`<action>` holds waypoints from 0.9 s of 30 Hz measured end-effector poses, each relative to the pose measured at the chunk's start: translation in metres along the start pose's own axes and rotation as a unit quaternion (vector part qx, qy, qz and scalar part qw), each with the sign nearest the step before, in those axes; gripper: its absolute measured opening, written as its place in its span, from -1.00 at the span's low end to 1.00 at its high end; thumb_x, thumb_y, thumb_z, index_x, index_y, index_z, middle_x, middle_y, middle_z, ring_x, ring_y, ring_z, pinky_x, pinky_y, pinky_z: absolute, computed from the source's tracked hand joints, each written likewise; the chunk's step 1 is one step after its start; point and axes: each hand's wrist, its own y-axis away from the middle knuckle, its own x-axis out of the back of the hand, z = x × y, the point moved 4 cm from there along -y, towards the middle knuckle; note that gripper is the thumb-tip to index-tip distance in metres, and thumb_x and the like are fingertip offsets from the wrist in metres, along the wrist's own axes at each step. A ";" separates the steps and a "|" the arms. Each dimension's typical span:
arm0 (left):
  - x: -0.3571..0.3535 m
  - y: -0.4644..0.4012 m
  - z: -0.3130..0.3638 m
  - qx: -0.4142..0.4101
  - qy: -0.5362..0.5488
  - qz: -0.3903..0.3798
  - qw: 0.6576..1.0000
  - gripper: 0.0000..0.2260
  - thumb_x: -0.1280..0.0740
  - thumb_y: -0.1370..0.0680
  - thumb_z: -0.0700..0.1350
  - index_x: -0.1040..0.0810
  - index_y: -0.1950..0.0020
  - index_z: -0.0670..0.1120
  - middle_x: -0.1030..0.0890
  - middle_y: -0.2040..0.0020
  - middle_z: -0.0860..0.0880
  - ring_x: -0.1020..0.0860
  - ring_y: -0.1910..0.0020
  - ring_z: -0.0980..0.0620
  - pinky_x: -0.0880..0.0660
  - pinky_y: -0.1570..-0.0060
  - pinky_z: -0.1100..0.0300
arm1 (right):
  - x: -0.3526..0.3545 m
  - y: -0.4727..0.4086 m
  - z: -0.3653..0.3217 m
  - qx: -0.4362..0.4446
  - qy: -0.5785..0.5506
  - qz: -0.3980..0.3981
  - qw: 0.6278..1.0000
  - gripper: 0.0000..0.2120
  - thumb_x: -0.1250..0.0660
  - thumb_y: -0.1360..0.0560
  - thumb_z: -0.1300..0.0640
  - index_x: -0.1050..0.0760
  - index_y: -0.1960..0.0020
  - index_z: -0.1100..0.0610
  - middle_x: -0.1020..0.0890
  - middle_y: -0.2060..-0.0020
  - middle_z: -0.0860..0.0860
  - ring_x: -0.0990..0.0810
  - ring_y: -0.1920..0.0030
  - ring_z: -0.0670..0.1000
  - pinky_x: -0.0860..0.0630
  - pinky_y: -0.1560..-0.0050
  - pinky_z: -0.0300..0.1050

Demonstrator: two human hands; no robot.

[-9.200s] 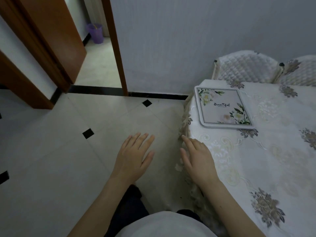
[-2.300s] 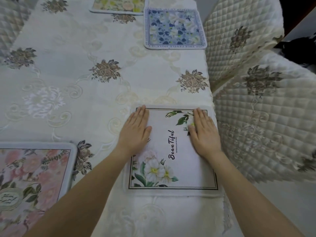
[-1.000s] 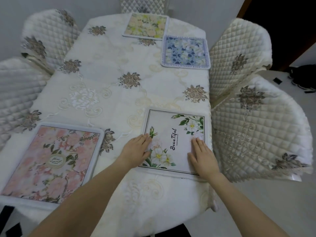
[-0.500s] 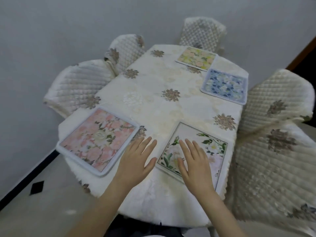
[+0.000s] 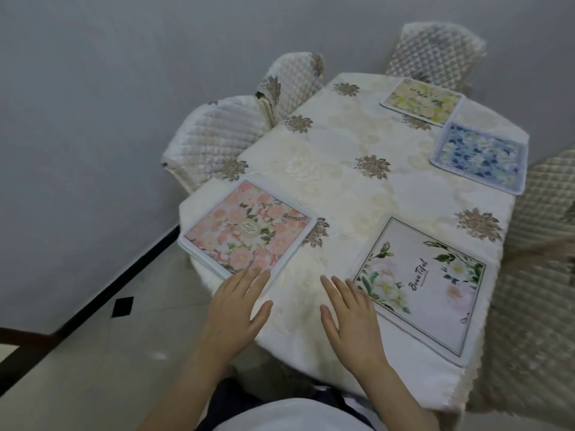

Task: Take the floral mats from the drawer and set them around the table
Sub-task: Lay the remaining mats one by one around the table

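Note:
Several floral mats lie flat on the table (image 5: 348, 194) with its cream embroidered cloth. A pink one (image 5: 249, 227) sits at the near left corner. A white one with green leaves and the word "Beautiful" (image 5: 426, 284) lies at the near right. A blue one (image 5: 480, 157) and a yellow one (image 5: 423, 101) lie at the far end. My left hand (image 5: 236, 315) hovers at the near table edge, fingers straight, its tips over the pink mat's corner. My right hand (image 5: 351, 318) is spread flat just left of the white mat. Both hands are empty.
Quilted cream chairs stand round the table: two at the left (image 5: 217, 132), one at the far end (image 5: 435, 48), others at the right (image 5: 541, 275). A grey wall runs behind and to the left. Pale floor tiles with a black diamond (image 5: 123, 306) lie at the lower left.
The camera has pulled back and turned. My hands have lifted off the white mat and shifted left, now hovering between the pink and white mats.

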 end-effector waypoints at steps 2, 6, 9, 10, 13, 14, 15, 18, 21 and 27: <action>0.008 0.000 -0.026 -0.007 0.004 0.005 1.000 -0.54 -0.09 -0.59 0.13 -0.40 -0.42 -0.02 -0.46 -0.38 -0.04 -0.40 -0.37 -0.08 -0.28 -0.33 0.00 | -0.010 -0.008 -0.023 -0.013 0.007 0.002 1.000 -0.53 0.04 -0.61 -0.10 -0.24 -0.49 -0.06 -0.41 -0.41 -0.03 -0.31 -0.44 0.10 -0.27 -0.41 0.13; 0.029 -0.001 -0.086 -0.031 0.011 0.004 0.999 -0.55 -0.12 -0.56 0.10 -0.40 -0.43 0.00 -0.45 -0.39 -0.02 -0.36 -0.40 -0.06 -0.27 -0.36 0.04 | -0.034 -0.022 -0.082 -0.052 -0.002 0.010 0.999 -0.51 0.06 -0.60 -0.11 -0.26 -0.49 -0.04 -0.39 -0.42 -0.02 -0.30 -0.45 0.11 -0.29 -0.40 0.14; 0.050 -0.002 -0.128 -0.034 0.025 0.007 0.999 -0.54 -0.10 -0.57 0.13 -0.37 -0.44 0.03 -0.41 -0.41 0.01 -0.31 -0.42 -0.01 -0.32 -0.35 -0.01 | -0.045 -0.034 -0.125 -0.070 -0.015 0.032 0.997 -0.52 0.02 -0.60 -0.07 -0.28 -0.48 -0.01 -0.41 -0.41 0.01 -0.32 -0.43 0.12 -0.32 -0.38 0.15; 0.057 -0.003 -0.140 -0.034 0.033 0.008 0.999 -0.54 -0.09 -0.57 0.13 -0.36 -0.45 0.04 -0.41 -0.41 0.02 -0.30 -0.43 -0.01 -0.32 -0.35 -0.01 | -0.047 -0.039 -0.137 -0.076 -0.019 0.037 0.996 -0.52 0.02 -0.60 -0.07 -0.28 -0.48 -0.01 -0.41 -0.40 0.01 -0.32 -0.43 0.11 -0.32 -0.38 0.14; 0.075 -0.011 -0.169 -0.037 0.047 0.010 0.998 -0.55 -0.09 -0.57 0.14 -0.34 -0.45 0.08 -0.41 -0.41 0.02 -0.30 -0.42 -0.01 -0.32 -0.32 -0.01 | -0.051 -0.051 -0.164 -0.096 -0.025 0.051 0.994 -0.51 0.01 -0.59 -0.07 -0.28 -0.48 0.01 -0.41 -0.40 0.01 -0.31 -0.43 0.11 -0.31 -0.39 0.14; 0.078 -0.015 -0.175 -0.038 0.048 0.006 0.998 -0.55 -0.09 -0.57 0.14 -0.34 -0.45 0.08 -0.40 -0.42 0.02 -0.30 -0.43 -0.01 -0.32 -0.32 -0.03 | -0.051 -0.054 -0.170 -0.103 -0.027 0.057 0.993 -0.51 0.00 -0.59 -0.07 -0.30 -0.48 0.01 -0.42 -0.40 0.01 -0.32 -0.43 0.11 -0.31 -0.39 0.13; 0.081 -0.018 -0.180 -0.042 0.048 0.002 0.998 -0.54 -0.09 -0.57 0.14 -0.33 -0.46 0.08 -0.40 -0.42 0.02 -0.29 -0.43 -0.02 -0.31 -0.32 -0.03 | -0.051 -0.056 -0.175 -0.110 -0.028 0.062 0.992 -0.51 0.00 -0.59 -0.07 -0.30 -0.47 0.02 -0.42 -0.40 0.01 -0.32 -0.43 0.10 -0.30 -0.39 0.12; 0.085 -0.030 -0.187 -0.060 0.060 0.000 0.996 -0.54 -0.08 -0.57 0.13 -0.32 -0.46 0.08 -0.40 -0.42 0.03 -0.29 -0.43 -0.01 -0.28 -0.34 -0.03 | -0.050 -0.062 -0.183 -0.125 -0.023 0.069 0.990 -0.51 0.01 -0.58 -0.07 -0.32 -0.46 0.03 -0.43 -0.39 0.00 -0.33 -0.42 0.09 -0.29 -0.39 0.08; 0.079 -0.044 -0.188 -0.064 0.065 -0.010 0.996 -0.52 -0.01 -0.58 0.18 -0.30 -0.47 0.09 -0.40 -0.42 0.05 -0.29 -0.43 0.01 -0.25 -0.36 0.01 | -0.052 -0.071 -0.179 -0.137 -0.021 0.059 0.989 -0.50 0.04 -0.58 -0.09 -0.31 -0.47 0.01 -0.41 -0.40 0.00 -0.32 -0.43 0.10 -0.28 -0.40 0.06; 0.070 -0.081 -0.181 -0.078 0.061 -0.037 0.994 -0.48 0.03 -0.58 0.22 -0.28 -0.49 0.08 -0.31 -0.47 0.06 -0.21 -0.48 0.03 -0.13 -0.43 0.07 | -0.062 -0.096 -0.160 -0.152 -0.053 0.046 0.986 -0.48 0.07 -0.58 -0.12 -0.23 -0.50 -0.02 -0.34 -0.45 -0.04 -0.26 -0.46 0.07 -0.23 -0.44 0.04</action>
